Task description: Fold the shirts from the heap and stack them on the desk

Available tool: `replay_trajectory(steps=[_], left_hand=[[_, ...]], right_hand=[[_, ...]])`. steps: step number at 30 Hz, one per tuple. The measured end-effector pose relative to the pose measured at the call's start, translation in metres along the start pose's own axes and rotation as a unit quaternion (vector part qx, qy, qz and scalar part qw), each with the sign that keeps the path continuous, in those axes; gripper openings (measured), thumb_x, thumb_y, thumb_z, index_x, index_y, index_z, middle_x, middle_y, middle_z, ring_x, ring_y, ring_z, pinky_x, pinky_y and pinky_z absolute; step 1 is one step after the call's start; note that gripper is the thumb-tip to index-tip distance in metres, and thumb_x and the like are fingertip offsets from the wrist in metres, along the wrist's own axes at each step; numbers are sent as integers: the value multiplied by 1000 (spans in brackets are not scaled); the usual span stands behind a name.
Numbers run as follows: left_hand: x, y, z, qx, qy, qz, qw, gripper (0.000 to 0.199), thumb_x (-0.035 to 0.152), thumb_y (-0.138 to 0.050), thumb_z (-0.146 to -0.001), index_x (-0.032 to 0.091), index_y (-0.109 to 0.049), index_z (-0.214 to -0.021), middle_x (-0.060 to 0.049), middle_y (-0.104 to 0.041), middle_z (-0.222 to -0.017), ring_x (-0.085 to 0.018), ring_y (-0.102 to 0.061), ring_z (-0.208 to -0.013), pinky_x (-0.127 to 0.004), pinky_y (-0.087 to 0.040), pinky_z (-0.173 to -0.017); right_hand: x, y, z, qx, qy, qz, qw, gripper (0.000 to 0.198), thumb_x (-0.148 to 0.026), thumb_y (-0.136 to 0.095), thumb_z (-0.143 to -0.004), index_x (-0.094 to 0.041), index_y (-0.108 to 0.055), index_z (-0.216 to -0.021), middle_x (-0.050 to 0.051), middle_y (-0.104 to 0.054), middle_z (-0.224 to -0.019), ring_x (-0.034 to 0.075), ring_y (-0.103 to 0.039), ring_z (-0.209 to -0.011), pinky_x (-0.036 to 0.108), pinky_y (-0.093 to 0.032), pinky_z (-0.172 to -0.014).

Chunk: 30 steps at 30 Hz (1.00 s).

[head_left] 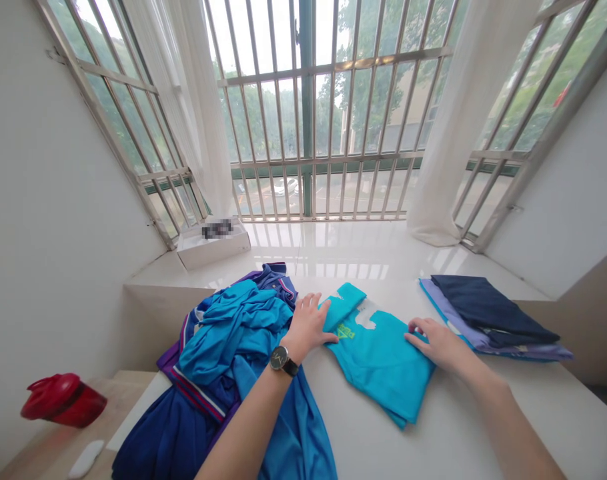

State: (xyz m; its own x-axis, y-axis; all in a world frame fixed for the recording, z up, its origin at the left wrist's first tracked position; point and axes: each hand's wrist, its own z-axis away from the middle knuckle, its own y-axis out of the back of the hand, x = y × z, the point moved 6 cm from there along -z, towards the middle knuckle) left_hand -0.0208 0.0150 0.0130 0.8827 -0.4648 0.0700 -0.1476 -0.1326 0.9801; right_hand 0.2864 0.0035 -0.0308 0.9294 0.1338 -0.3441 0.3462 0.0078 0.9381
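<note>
A turquoise T-shirt [383, 363] with white and yellow-green print lies partly folded on the white sill. Its upper left part is turned over onto the body. My left hand [308, 327], with a black watch on the wrist, is at the shirt's left edge, fingers spread and thumb on the cloth. My right hand [441, 343] touches the right edge, thumb and fingertips apart. Left of the shirt is a loose heap of blue clothes [233, 327], in turquoise, navy and purple with striped trim. To the right sits a stack of folded clothes [488, 310], navy on top of lilac and blue.
A white box [213, 248] stands at the back left of the sill [333, 250]. Barred windows [308, 120] and white curtains [438, 133] rise behind. At the lower left, a red bottle [63, 400] and a white computer mouse [87, 459] rest on a lower wooden surface.
</note>
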Motion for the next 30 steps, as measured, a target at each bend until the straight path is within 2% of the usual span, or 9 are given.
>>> replay_trajectory(steps=[2, 5, 12, 14, 16, 19, 21, 25, 30], left_hand=[[2, 4, -1, 12, 17, -12, 1000, 73, 61, -78, -70, 19, -56, -125, -14, -55, -129, -34, -50, -119, -46, -41, -100], [7, 4, -2, 2, 28, -27, 999, 47, 51, -77, -77, 19, -61, -107, -10, -62, -107, -28, -59, -99, -39, -46, -87], [21, 14, -2, 33, 13, -19, 999, 12, 27, -59, -94, 19, -62, -101, -8, -63, -101, -24, -60, -97, -35, -45, -84], [32, 20, 1, 27, -26, 17, 999, 15, 30, -55, -96, 20, -63, -104, -8, -65, -102, -23, -61, -96, -34, -45, -82], [50, 21, 9, -13, -104, 59, 993, 23, 39, -57, -95, 21, -64, -106, -6, -66, -101, -22, -63, -91, -31, -46, -77], [80, 14, 30, -88, -229, 103, 964, 38, 58, -60, -88, 22, -66, -100, -4, -67, -92, -21, -64, -82, -29, -44, -67], [93, 7, 44, -107, -271, 109, 950, 50, 69, -60, -82, 21, -65, -97, -4, -66, -87, -22, -63, -80, -29, -43, -64], [100, -4, 57, -105, -268, 104, 952, 61, 74, -61, -76, 20, -61, -104, -7, -64, -93, -25, -62, -86, -32, -44, -70], [100, -3, 58, -92, -248, 68, 962, 41, 57, -60, -86, 19, -60, -102, -7, -65, -96, -24, -62, -88, -33, -46, -71]], right_hand=[[-1, 1, 4, -16, -14, -4, 1000, 28, -49, -52, -85, -24, -63, -89, 7, -69, -91, 24, -65, -82, 32, -45, -72], [-2, 2, 8, -48, -30, -10, 998, 28, -50, -53, -84, -23, -60, -83, 6, -69, -83, 23, -65, -77, 31, -43, -66], [-20, 0, 14, -80, -14, -37, 996, 34, -54, -56, -81, -22, -57, -68, 4, -68, -70, 21, -61, -68, 29, -39, -60], [-29, -3, 16, -97, 3, -43, 994, 36, -54, -57, -80, -21, -57, -65, 4, -69, -70, 21, -60, -67, 29, -38, -59], [-38, -7, 17, -118, 15, -54, 991, 36, -53, -59, -79, -21, -58, -63, 4, -69, -68, 20, -59, -65, 29, -38, -57], [-48, -9, 19, -140, 22, -65, 988, 35, -51, -60, -77, -20, -59, -61, 4, -68, -65, 19, -57, -62, 29, -36, -56], [-52, -9, 20, -145, 21, -65, 987, 34, -49, -61, -77, -19, -58, -61, 4, -68, -64, 19, -57, -61, 29, -36, -56], [-58, -5, 20, -132, 34, -68, 988, 30, -46, -60, -78, -19, -58, -65, 4, -69, -68, 20, -58, -64, 28, -37, -57], [-67, -1, 18, -100, 62, -71, 990, 32, -47, -53, -85, -20, -59, -69, 3, -67, -67, 19, -57, -63, 28, -37, -58]])
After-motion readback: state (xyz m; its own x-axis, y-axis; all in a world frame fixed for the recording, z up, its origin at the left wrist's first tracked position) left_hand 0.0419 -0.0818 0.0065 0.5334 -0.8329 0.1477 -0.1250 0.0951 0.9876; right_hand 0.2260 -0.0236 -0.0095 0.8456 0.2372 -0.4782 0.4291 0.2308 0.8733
